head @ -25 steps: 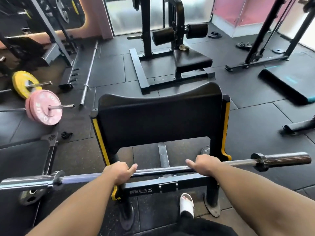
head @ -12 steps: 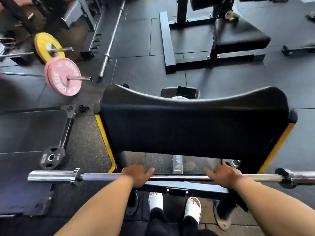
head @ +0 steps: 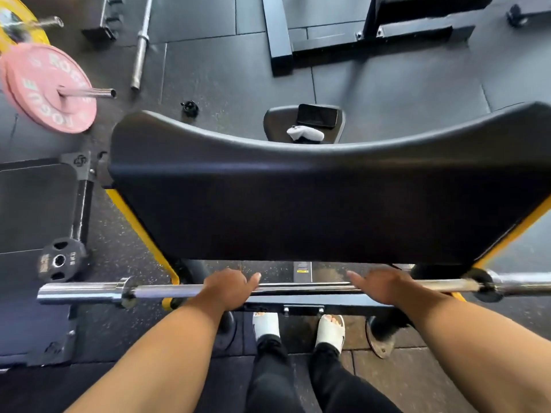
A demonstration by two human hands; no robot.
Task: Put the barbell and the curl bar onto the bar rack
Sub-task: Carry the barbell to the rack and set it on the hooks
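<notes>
A chrome barbell point(head: 301, 289) lies level across the bottom of a preacher curl bench, just below its big black arm pad point(head: 313, 198). My left hand point(head: 228, 289) grips the shaft left of centre and my right hand point(head: 380, 286) grips it right of centre, both overhand. The left sleeve point(head: 80, 292) sticks out past the yellow frame edge point(head: 140, 231); the right sleeve point(head: 521, 284) runs off the frame. I cannot tell whether the bar rests on the bench's hooks.
Another bare bar point(head: 141, 46) lies on the floor at the back left. Pink point(head: 49, 87) and yellow point(head: 18, 28) plates sit on loaded bars at far left. A small black plate point(head: 58, 260) lies by the bench. A phone point(head: 317, 115) rests on the bench seat.
The view has tipped down and closer over the pad. The barbell has stayed low at the bench's front with both hands on it; my feet now show under it.
</notes>
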